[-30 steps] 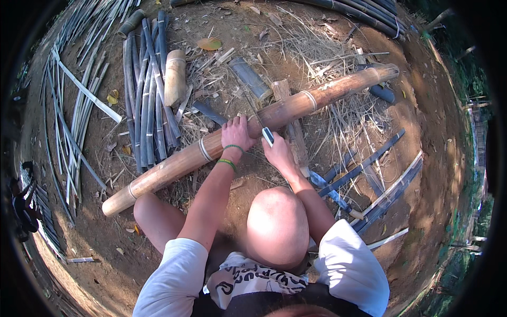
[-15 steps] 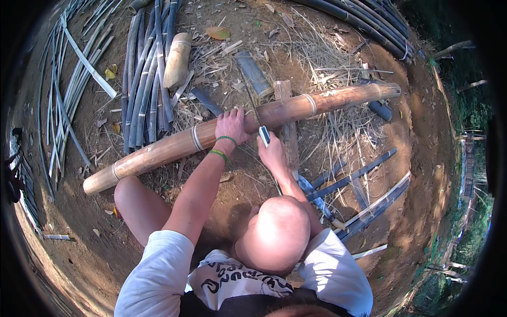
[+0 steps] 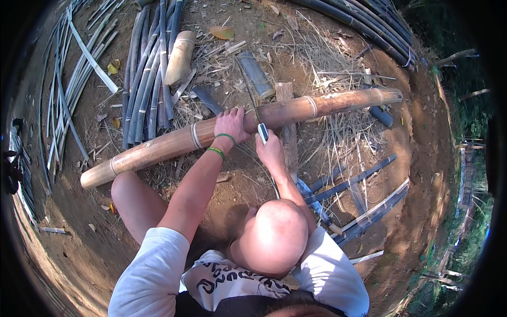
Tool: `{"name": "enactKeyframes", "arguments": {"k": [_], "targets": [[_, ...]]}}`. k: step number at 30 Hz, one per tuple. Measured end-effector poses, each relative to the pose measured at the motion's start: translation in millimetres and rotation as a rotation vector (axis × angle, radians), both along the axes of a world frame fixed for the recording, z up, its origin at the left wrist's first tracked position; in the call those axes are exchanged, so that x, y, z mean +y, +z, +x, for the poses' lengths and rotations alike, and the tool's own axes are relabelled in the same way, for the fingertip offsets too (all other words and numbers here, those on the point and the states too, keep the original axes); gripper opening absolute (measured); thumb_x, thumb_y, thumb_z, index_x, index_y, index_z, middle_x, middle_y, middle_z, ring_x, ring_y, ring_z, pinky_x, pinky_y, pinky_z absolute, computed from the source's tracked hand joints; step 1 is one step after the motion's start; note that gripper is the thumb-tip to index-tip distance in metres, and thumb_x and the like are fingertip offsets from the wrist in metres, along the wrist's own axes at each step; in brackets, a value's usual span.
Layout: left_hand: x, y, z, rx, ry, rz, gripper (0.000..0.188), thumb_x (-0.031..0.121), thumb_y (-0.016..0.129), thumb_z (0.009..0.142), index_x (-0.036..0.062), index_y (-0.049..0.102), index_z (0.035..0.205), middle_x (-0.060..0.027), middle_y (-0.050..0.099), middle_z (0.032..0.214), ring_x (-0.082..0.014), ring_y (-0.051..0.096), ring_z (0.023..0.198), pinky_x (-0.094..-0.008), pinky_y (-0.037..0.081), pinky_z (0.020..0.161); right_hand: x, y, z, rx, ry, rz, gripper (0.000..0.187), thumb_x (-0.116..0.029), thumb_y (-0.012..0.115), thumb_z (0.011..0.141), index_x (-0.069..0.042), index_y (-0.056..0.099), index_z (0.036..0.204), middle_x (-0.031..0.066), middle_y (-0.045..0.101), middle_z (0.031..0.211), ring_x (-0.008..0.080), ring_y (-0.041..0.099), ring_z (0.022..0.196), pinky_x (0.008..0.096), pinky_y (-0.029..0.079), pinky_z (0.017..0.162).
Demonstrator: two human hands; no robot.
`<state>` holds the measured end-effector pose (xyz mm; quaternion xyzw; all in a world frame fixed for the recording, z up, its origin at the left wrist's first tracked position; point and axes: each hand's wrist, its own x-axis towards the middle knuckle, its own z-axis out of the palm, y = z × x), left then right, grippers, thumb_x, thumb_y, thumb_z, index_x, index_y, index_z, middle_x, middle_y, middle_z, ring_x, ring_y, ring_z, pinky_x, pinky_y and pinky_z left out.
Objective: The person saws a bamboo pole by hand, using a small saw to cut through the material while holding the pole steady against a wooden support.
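A thick brown bamboo pole (image 3: 163,148) lies slanting across the ground in front of me, its right part resting over a wooden block (image 3: 285,92). My left hand (image 3: 231,126) grips the pole from above, near its middle. Just right of it, my right hand (image 3: 271,152) is closed round the pale-and-dark handle of a hand saw (image 3: 262,132). The narrow saw blade crosses the pole and points away from me. How deep the blade sits in the bamboo, I cannot tell. The pole's left end lies by my bent left knee.
Dark split bamboo strips (image 3: 148,79) lie beyond the pole at left, beside a short pale bamboo piece (image 3: 180,58). A dark half-round piece (image 3: 254,74) lies past the blade. Long dark poles (image 3: 359,24) are stacked at far right. Near my right forearm lie several strips (image 3: 351,185).
The saw handle and my right hand have moved slightly away from me, toward the pole. My left hand keeps its place on the pole. The whole view has shifted a little.
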<state>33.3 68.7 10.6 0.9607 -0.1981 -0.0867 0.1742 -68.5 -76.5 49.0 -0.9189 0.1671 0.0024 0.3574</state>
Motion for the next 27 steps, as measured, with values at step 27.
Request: {"name": "enactKeyframes", "arguments": {"k": [27], "targets": [[15.3, 5.7, 10.6, 0.111, 0.025, 0.049, 0.100, 0.048, 0.092, 0.060, 0.0105, 0.055, 0.146, -0.0144, 0.069, 0.132, -0.0354, 0.067, 0.125, -0.0446, 0.054, 0.107, -7.9, 7.7, -126.0, 0.169, -0.073, 0.093, 0.032, -0.031, 0.070, 0.100, 0.000, 0.066, 0.110, 0.0309, 0.071, 0.085, 0.0520, 0.071, 0.090, 0.0549, 0.055, 0.073]]}}
